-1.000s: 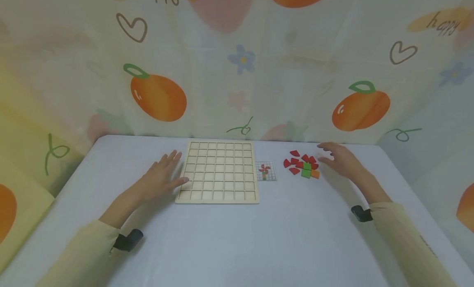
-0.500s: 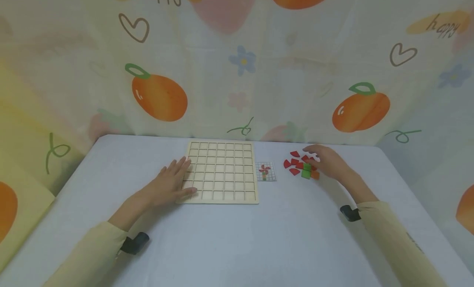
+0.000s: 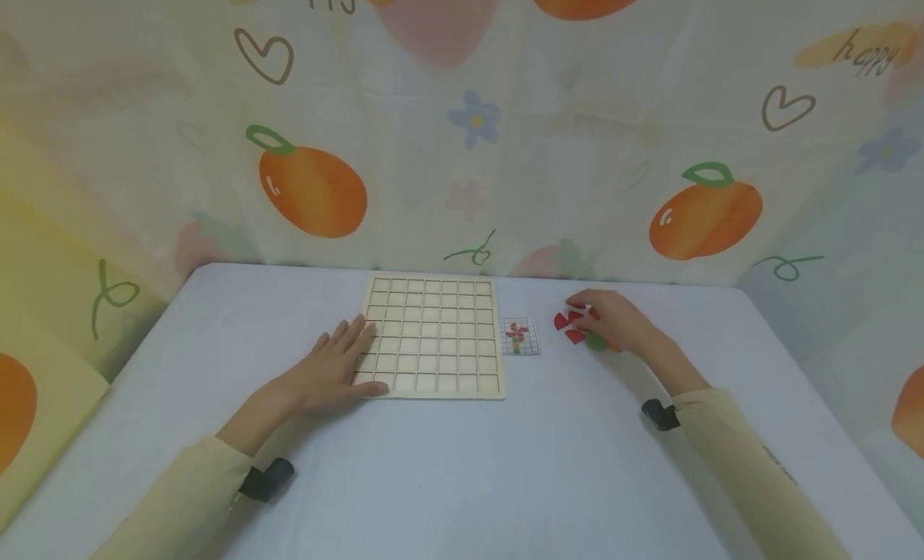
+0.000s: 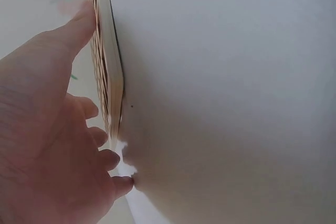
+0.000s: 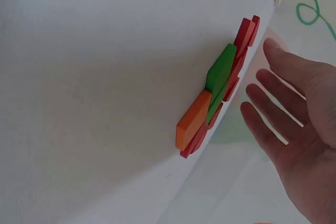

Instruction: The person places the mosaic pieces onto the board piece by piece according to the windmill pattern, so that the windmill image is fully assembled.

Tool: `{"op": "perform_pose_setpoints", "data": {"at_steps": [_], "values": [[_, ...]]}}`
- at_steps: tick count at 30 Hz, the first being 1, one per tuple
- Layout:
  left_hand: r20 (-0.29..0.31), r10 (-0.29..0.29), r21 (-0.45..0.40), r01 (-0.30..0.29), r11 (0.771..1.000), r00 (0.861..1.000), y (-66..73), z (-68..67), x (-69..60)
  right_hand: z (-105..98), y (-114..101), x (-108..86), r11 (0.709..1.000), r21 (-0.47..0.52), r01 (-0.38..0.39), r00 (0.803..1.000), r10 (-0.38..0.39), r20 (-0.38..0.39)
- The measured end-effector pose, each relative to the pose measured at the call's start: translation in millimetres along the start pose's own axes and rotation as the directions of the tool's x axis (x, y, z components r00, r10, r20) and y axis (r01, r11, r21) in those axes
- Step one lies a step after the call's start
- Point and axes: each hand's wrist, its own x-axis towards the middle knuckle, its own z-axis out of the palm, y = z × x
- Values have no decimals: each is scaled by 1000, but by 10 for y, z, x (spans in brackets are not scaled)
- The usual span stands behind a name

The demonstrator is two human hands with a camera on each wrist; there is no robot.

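A pale wooden grid board (image 3: 436, 335) lies on the table. My left hand (image 3: 328, 371) rests on its left edge with fingers spread; in the left wrist view the thumb (image 4: 79, 27) lies along the board's rim (image 4: 113, 66). My right hand (image 3: 621, 326) hovers over a cluster of flat pieces, fingers loosely bent and holding nothing. Red pieces (image 3: 561, 322) show beside its fingertips. In the right wrist view a green piece (image 5: 220, 72) and an orange piece (image 5: 193, 121) sit at the front of the cluster, apart from the fingers. The hand hides part of the cluster in the head view.
A small printed card (image 3: 519, 335) with a red, green and orange flower pattern on a grid lies between board and pieces. The white table (image 3: 462, 464) ends at a fruit-patterned cloth (image 3: 563, 167) hanging behind. Dark wrist devices (image 3: 267, 480) sit at both sleeves.
My right hand has moved left from beside the pieces to over them. My left hand has shifted right and nearer, onto the board's left edge. Board and card have stayed put.
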Motion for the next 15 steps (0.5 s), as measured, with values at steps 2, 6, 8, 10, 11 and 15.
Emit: {"op": "perform_pose_setpoints", "data": {"at_steps": [2,6,8,10,11,15], "values": [[6,-4,2,4,1000,1000,-6,11,-8,29,-5,26,999,-8,32,999,-33,-5],[21,-9,12,9,1000,1000,-13,13,-24,89,-13,73,996,14,85,996,-85,-4],[31,-14,16,14,1000,999,-11,7,-28,111,-20,89,994,28,105,994,-105,1],[32,-13,23,12,1000,999,-4,0,-29,127,-21,102,993,25,116,993,-116,3],[35,-14,25,13,1000,999,-3,-1,-27,132,-21,107,993,19,120,993,-120,4],[37,-11,32,10,999,999,4,-5,-22,139,-15,129,994,-12,110,994,-110,1]]}}
